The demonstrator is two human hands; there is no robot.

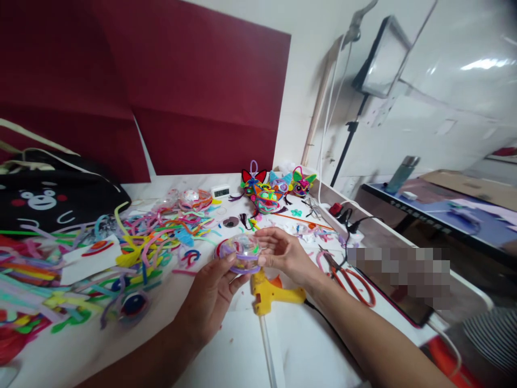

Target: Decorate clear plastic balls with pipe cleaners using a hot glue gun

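Note:
Between both hands is a clear plastic ball point(244, 247) trimmed with purple and red pipe cleaners. My left hand point(214, 291) grips its left and lower side, thumb on the front. The fingers of my right hand point(285, 253) close on its right side. Just below the ball lies a yellow hot glue gun point(269, 293) with a clear glue stick point(266, 345) running out of it toward me. Red-handled scissors point(349, 277) rest to the right of my right wrist.
Loose pipe cleaners point(161, 237) in many colours cover the table's left side. Several finished cat-eared ornaments point(266, 198) stand at the back beside a small digital clock point(220, 191). A black bag point(52, 199) sits at far left, a tablet-like device point(388, 296) on the right, near a power strip point(343, 218).

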